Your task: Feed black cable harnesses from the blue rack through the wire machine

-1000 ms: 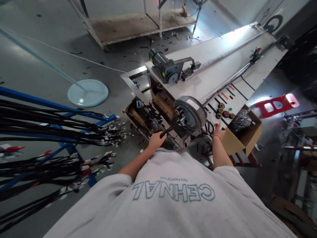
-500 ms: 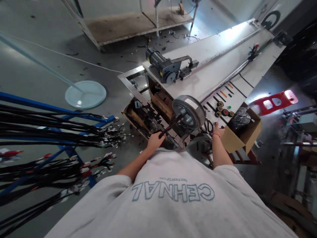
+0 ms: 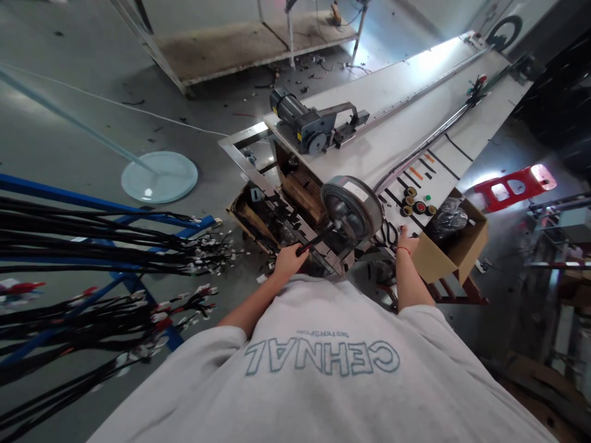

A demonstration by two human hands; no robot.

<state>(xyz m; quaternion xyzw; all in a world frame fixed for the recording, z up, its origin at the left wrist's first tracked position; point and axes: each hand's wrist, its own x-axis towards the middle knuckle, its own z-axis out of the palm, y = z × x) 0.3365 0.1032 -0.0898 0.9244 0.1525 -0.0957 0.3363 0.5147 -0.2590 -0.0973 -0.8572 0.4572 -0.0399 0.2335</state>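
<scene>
My left hand (image 3: 289, 262) is closed around a dark wire bundle (image 3: 318, 239), held at the near end of the bench. The bundle runs into the opening of a round grey drum-shaped machine (image 3: 357, 209), whose inner parts look blurred. On the far side, thin wires (image 3: 427, 144) stretch from the drum along the bench. My right hand (image 3: 407, 245) rests at the bench's front edge, thumb stretched forward. Its other fingers are mostly hidden, so I cannot tell whether it holds anything. Black-handled scissors (image 3: 389, 234) lie just left of it.
Tape rolls (image 3: 408, 201) and short strips lie on the white bench (image 3: 383, 154), behind them a motor (image 3: 295, 114). An open cardboard box (image 3: 434, 258) stands beside my right hand. At left, a blue rack (image 3: 92, 200) carries many black cables. A red stool (image 3: 517, 187) is at right.
The inside of the drum has turned and looks different. The wire bundle has shifted slightly, with a red part now showing at my left hand. Both hands stay in nearly the same place.
</scene>
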